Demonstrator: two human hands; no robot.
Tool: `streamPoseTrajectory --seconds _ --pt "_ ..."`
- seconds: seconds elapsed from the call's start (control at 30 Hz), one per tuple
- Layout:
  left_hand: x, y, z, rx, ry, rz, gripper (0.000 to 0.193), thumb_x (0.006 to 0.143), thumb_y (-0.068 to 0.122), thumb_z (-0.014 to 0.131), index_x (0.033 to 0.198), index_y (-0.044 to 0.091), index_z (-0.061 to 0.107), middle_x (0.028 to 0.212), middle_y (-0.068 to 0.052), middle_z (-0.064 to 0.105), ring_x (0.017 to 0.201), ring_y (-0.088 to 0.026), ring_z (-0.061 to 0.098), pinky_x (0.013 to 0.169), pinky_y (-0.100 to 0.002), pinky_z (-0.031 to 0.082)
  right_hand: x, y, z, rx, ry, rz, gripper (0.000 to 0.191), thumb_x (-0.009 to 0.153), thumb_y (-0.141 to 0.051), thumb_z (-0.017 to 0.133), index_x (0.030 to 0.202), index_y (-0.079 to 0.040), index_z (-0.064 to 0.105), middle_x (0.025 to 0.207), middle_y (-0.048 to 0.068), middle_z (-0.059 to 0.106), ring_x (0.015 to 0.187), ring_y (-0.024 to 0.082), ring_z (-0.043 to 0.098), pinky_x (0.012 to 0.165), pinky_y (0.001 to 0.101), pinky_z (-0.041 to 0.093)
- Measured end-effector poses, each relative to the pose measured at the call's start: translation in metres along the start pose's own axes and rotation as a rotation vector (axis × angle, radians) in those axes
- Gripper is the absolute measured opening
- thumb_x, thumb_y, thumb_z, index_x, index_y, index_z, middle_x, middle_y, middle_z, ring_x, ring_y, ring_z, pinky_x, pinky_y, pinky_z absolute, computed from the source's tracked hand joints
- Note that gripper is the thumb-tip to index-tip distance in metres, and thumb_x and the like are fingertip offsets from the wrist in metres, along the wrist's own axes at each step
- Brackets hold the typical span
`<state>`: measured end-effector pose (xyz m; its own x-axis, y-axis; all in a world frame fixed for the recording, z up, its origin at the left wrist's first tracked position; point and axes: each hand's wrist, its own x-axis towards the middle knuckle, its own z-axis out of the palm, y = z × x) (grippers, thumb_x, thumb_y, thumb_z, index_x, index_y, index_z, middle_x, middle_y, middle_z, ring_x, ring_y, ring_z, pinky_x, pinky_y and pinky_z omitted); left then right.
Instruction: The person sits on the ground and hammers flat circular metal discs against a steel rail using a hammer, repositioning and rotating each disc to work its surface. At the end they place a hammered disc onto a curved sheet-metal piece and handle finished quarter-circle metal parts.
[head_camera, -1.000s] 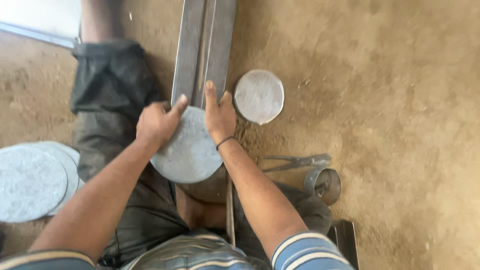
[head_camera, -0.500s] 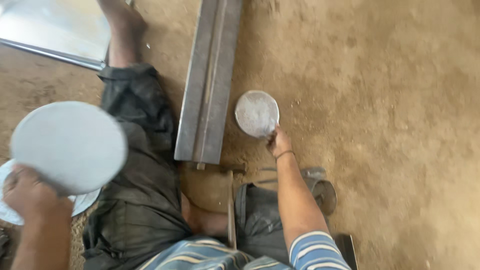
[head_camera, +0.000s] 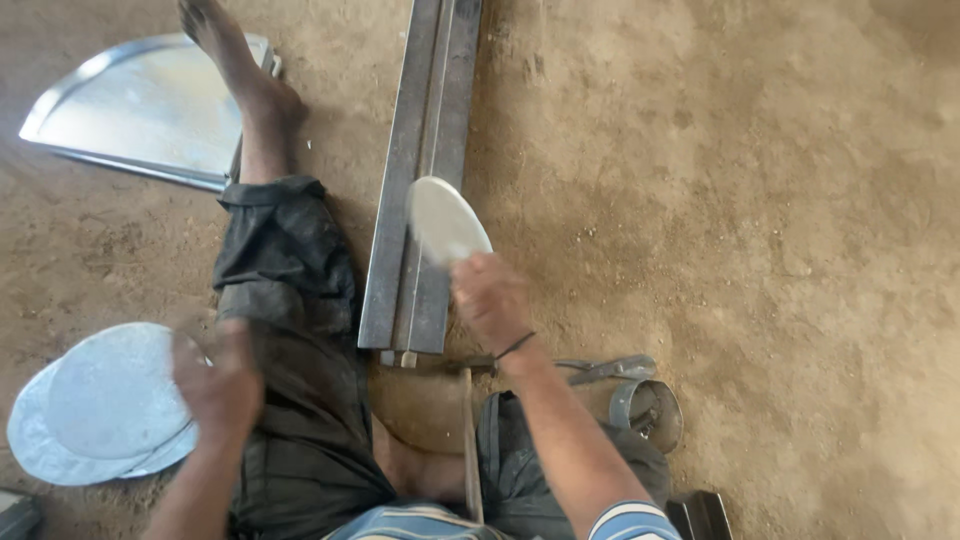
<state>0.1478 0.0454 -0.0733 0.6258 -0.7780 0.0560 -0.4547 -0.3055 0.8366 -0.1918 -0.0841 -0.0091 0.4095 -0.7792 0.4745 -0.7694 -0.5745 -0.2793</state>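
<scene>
Two hands worked beside the steel rail (head_camera: 420, 180): the left hand (head_camera: 218, 385), blurred so its grip could not be told, hovered over stacked discs (head_camera: 100, 405) left of it; the right hand (head_camera: 490, 300) pinched a small disc (head_camera: 447, 222) by its edge against the rail. Thin, stiff, probably sharp-rimmed. Right of the rail sat a metal cup (head_camera: 650, 412), contents unclear.

I see no packages, labels, signs or screens anywhere in my view; nothing on the dirt floor carries printing, wrapping or a display of any kind.
</scene>
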Motion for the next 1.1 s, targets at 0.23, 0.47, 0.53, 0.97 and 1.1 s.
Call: streamPoseTrajectory --seconds 0.23,0.47,0.53,0.97,1.1 --pt "0.007 0.131 0.089 0.454 -0.383 -0.142 0.057 0.103 0.058 0.049 0.139 0.016 0.063 0.127 -0.017 0.07 0.128 -0.036 0.058 0.122 -0.061 0.016 0.01 -0.052 -0.006 -0.008 -0.045 0.006 0.027 0.083 -0.016 0.074 0.107 -0.016 0.064 0.107 0.005 0.062 0.108 0.025 0.061 0.095 0.0469 0.048" --pt "0.007 0.11 0.126 -0.188 -0.623 -0.461 0.069 0.102 0.061 0.052 0.107 -0.003 0.075 0.097 -0.016 0.075 0.095 -0.024 0.067 0.089 -0.035 0.05 -0.035 -0.066 0.027 0.813 0.113 1.151 0.06 0.084 -0.028 0.08 0.133 -0.009 0.052 0.115 0.011 0.063 0.092 0.015 0.066 0.062 0.0309 0.057" --pt "0.007 0.105 0.134 -0.374 -0.655 -0.588 0.066 0.098 0.06 0.054 0.099 -0.002 0.076 0.092 -0.007 0.074 0.086 -0.016 0.063 0.081 -0.032 0.05 -0.047 -0.067 0.044 1.077 -0.075 1.293 0.049 0.087 -0.026 0.077 0.126 -0.008 0.054 0.106 0.011 0.065 0.081 0.014 0.067 0.055 0.0288 0.055" --pt "-0.003 0.096 0.159 -0.604 -0.585 -0.605 0.055 0.101 0.053 0.057 0.075 0.005 0.064 0.072 0.001 0.058 0.066 -0.011 0.049 0.06 -0.031 0.042 -0.074 -0.031 0.06 1.275 -0.336 1.301 0.025 0.09 -0.021 0.075 0.098 0.0 0.064 0.073 0.012 0.075 0.054 0.014 0.064 0.049 0.026 0.048" --pt "-0.007 0.076 0.178 -0.571 -0.568 -0.55 0.058 0.102 0.054 0.058 0.071 0.005 0.06 0.071 0.003 0.051 0.067 -0.009 0.042 0.06 -0.03 0.038 -0.077 -0.018 0.061 1.301 -0.363 1.315 0.025 0.089 -0.023 0.074 0.099 -0.002 0.065 0.072 0.012 0.074 0.054 0.014 0.064 0.048 0.0251 0.047"
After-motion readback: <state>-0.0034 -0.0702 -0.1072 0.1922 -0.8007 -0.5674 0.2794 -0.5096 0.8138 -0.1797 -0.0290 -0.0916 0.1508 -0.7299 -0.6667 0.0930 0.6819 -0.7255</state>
